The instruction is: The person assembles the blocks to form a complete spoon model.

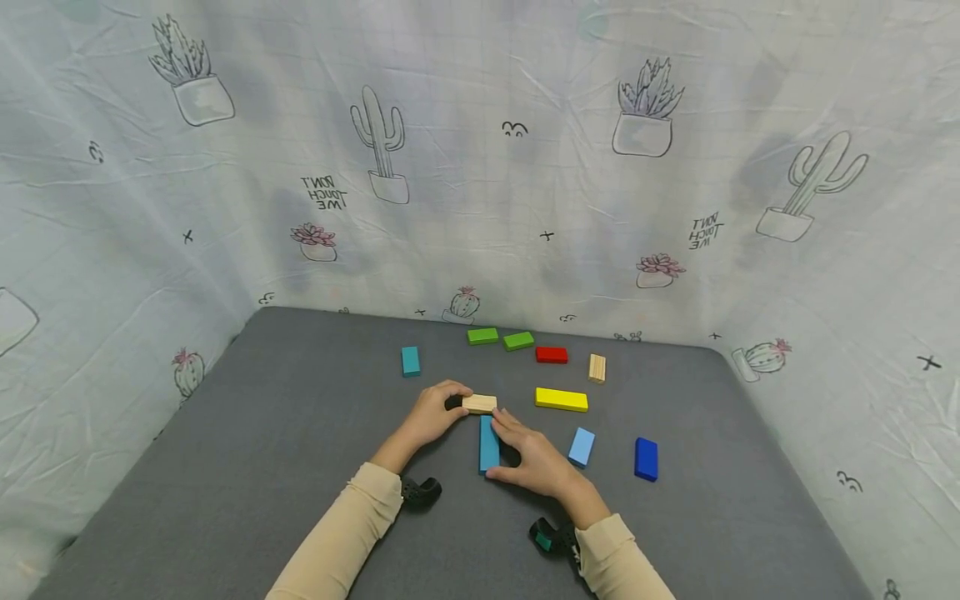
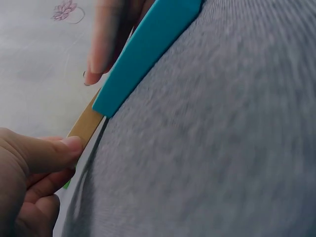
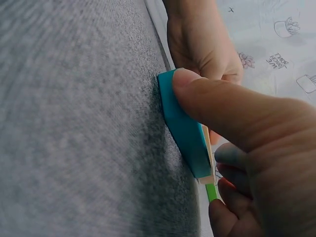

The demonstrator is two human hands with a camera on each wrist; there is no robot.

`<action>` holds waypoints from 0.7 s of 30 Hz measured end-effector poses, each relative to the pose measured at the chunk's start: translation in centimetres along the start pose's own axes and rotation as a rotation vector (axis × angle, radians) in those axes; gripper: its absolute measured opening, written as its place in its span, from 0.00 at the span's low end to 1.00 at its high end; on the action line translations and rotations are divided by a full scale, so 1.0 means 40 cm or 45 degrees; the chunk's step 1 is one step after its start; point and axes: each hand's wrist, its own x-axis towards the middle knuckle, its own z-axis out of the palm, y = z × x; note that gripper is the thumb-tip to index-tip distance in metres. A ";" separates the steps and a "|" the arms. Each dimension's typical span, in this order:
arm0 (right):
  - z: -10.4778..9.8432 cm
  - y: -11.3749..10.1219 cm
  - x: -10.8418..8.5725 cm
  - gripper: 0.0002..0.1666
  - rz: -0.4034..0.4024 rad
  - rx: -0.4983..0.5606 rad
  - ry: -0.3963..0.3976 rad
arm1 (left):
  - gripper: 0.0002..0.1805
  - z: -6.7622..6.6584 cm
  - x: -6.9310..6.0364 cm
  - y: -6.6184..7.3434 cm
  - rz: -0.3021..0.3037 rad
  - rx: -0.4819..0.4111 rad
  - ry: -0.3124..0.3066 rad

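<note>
My left hand pinches a short plain wooden block between thumb and fingers. In the left wrist view, the thumb lies on that wooden block, just past the end of a long teal block. The teal block lies on the table, pointing away from me, its far end close to the wooden block. My right hand spans the teal block, thumb at its near end and a fingertip by its far end. In the right wrist view the thumb presses the teal block; the other fingers are partly hidden.
Beyond my hands are a short teal block, two green blocks, a red block and another wooden block. To the right lie a yellow block, a light blue block and a dark blue block. A printed curtain surrounds the grey table.
</note>
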 end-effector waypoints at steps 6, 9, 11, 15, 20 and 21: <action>-0.001 0.002 0.002 0.51 0.027 0.010 -0.019 | 0.16 0.014 0.000 0.007 0.002 -0.029 -0.042; -0.001 0.003 0.003 0.52 0.037 0.021 -0.026 | 0.16 0.021 0.000 0.011 -0.008 -0.058 -0.041; -0.001 0.004 0.003 0.52 0.041 0.035 -0.024 | 0.16 0.025 0.001 0.012 -0.019 -0.073 -0.039; 0.002 0.011 0.002 0.53 0.050 0.060 -0.018 | 0.16 0.031 0.001 0.011 -0.019 -0.078 -0.044; 0.004 0.018 0.001 0.49 0.032 0.056 0.026 | 0.17 0.033 0.001 0.010 -0.009 -0.079 -0.052; 0.004 0.018 0.001 0.48 0.031 0.051 0.034 | 0.17 0.032 0.000 0.011 -0.009 -0.078 -0.053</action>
